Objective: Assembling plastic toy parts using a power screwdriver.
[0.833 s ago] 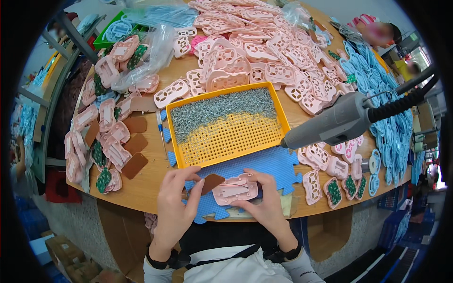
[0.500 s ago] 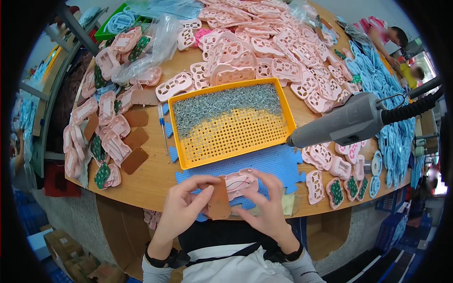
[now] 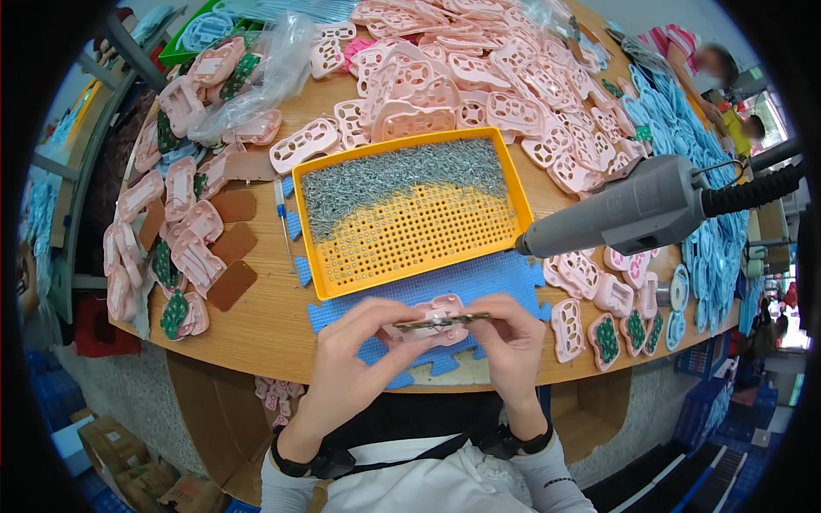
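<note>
1. Your left grip [image 3: 363, 342] and right grip [image 3: 510, 342] are both pinched on the thin board [image 3: 443, 322], one at each end, by the near side of the desk [image 3: 274, 329].
2. The board crosses in front of the pink shell [image 3: 445, 304] and hides its middle. Whether the shell rests on the blue foam mat [image 3: 505, 282] or partly in your fingers, I cannot tell.
3. In my judgement, the board could twist or slip, because your fingertips pinch it at its ends and no support shows between them.
4. Lowered at this angle, its edge might press on whatever lies inside the shell; the board blocks that part, so you could miss it.
5. The shell might slide out of line too, since both your hands look taken up with the board.
6. The yellow tray [image 3: 402, 248] with its screws [image 3: 402, 175] sits just beyond the shell; a wide swing of your knuckles could bump it and scatter some.
7. The board is nearly edge-on to your view, its long axis running left to right across your body, the right end slightly farther from you. Which face points away is unclear.
8. The shell's long axis seems to run left to right as well, though too much is covered to be sure.
</note>
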`<state>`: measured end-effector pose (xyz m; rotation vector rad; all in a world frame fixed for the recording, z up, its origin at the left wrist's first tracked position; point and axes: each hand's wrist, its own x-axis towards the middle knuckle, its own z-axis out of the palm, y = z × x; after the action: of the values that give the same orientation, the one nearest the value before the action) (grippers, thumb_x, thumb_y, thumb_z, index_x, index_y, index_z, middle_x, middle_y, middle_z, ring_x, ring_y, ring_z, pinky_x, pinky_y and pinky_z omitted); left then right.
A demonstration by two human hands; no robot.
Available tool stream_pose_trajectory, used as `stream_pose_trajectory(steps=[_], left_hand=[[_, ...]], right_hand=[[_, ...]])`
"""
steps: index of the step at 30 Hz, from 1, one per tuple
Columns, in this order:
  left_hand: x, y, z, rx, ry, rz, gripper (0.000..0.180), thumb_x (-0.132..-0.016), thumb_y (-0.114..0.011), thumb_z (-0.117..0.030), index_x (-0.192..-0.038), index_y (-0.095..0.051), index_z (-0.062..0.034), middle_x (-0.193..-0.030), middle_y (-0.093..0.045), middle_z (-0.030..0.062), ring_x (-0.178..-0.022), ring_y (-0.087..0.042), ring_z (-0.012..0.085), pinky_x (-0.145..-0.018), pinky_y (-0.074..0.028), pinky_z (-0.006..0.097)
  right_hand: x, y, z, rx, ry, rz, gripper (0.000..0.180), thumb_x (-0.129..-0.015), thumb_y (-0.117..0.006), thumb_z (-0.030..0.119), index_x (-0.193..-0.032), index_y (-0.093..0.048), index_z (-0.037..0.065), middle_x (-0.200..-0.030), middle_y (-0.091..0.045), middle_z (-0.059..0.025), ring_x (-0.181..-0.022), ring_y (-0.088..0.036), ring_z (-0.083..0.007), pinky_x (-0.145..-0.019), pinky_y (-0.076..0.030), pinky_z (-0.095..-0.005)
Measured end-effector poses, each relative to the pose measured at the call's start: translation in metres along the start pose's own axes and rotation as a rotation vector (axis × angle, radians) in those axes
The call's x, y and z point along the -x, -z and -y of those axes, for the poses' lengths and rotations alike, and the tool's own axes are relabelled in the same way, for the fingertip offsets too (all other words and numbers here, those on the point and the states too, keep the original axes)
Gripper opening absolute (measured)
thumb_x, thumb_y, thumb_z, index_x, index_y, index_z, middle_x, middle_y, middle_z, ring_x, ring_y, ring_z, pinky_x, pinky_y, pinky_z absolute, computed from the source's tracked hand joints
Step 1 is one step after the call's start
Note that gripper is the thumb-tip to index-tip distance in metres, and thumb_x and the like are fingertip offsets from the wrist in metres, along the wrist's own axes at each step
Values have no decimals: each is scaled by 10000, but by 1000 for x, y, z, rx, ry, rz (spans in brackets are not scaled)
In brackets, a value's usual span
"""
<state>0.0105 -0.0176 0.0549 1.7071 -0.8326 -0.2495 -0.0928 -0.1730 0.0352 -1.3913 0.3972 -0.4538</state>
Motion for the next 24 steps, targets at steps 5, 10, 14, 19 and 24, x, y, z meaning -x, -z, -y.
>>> stream_pose_trajectory(steps=[5, 10, 14, 19, 24], left_hand=[[8, -20, 7, 384, 373, -144, 122, -875, -597, -38, -930, -562, 65, -818, -662, 120, -704, -654, 137, -612, -522, 232], [15, -18, 13, 507, 416, -145, 107, -904, -548, -31, -953, -520, 60, -809, -658, 118, -705, -646, 118, -624, -535, 234], [12, -18, 9, 442, 399, -123, 104, -907, -543, -35, -963, -518, 49, -794, -652, 107, -687, -634, 109, -624, -527, 232], [16, -27, 12, 404, 379, -72, 104, -901, -546, -28, -977, -524, 40, -790, -643, 98, -676, -632, 113, -587, -508, 234], [22, -33, 13, 153, 240, -27, 121, -878, -568, -6, -983, -533, 42, -806, -637, 118, -646, -638, 149, -547, -486, 245]], right_hand=[[-12, -2, 3, -46, -91, -23, 159, -814, -617, -44, -971, -637, -27, -972, -617, -95, -841, -587, -141, -734, -468, -252], [-18, 3, -3, 534, 261, 285, 193, -757, -662, -28, -945, -658, 18, -917, -590, -87, -777, -597, -186, -664, -483, -265], [-17, 5, -4, 523, 195, 293, 171, -744, -675, -22, -912, -662, 13, -886, -582, -87, -787, -593, -185, -662, -479, -268], [-6, 15, -13, 754, 359, 143, 200, -700, -694, -40, -890, -667, 19, -896, -590, -87, -836, -589, -242, -698, -481, -321], [7, 18, -24, 746, 396, 143, 226, -667, -715, -25, -884, -668, 18, -920, -605, -101, -861, -597, -270, -713, -489, -342]])
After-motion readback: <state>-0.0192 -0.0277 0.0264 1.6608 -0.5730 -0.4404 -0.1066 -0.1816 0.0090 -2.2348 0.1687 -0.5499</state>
